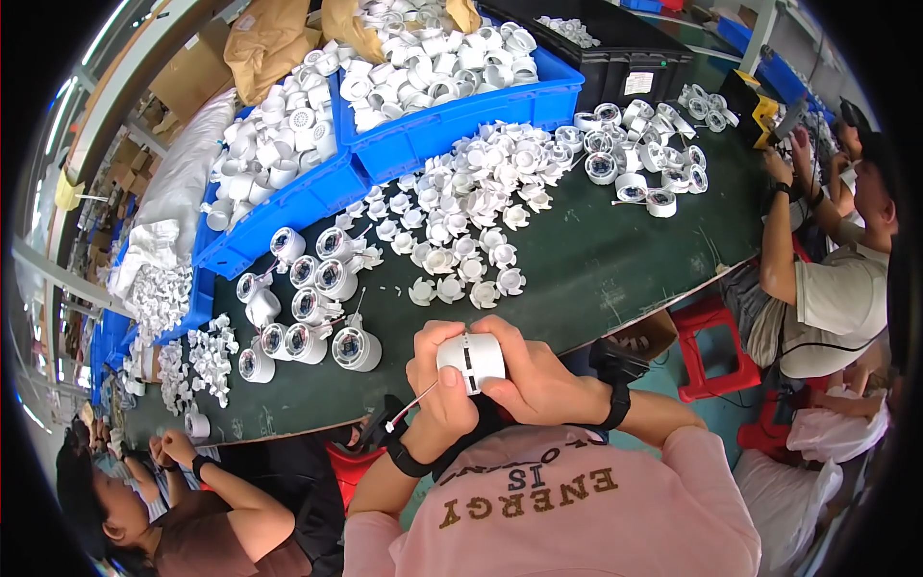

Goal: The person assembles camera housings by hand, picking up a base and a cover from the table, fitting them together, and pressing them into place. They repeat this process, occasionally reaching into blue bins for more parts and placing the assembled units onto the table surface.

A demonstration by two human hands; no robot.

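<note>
Close in front of my chest, both hands grip a white round plastic housing (pixel 481 357) with a dark slotted seam across it. My left hand (pixel 436 389) is wrapped round its left side, thumb pressed near the seam. The fingers of my right hand (pixel 540 381) close over its right side, with the thumb at its lower edge. A thin cable with a small white connector (pixel 391 425) hangs out below my left hand. Beyond my hands on the table lie white petal-shaped plastic parts (pixel 468 248). The inside of the held housing is hidden.
Several white cylindrical units (pixel 357 348) stand at the left of the green table (pixel 596 274), and more assembled units (pixel 630 188) lie at the far right. Blue bins (pixel 461 120) hold white parts. People sit at both sides; a red stool (pixel 716 351) stands at right.
</note>
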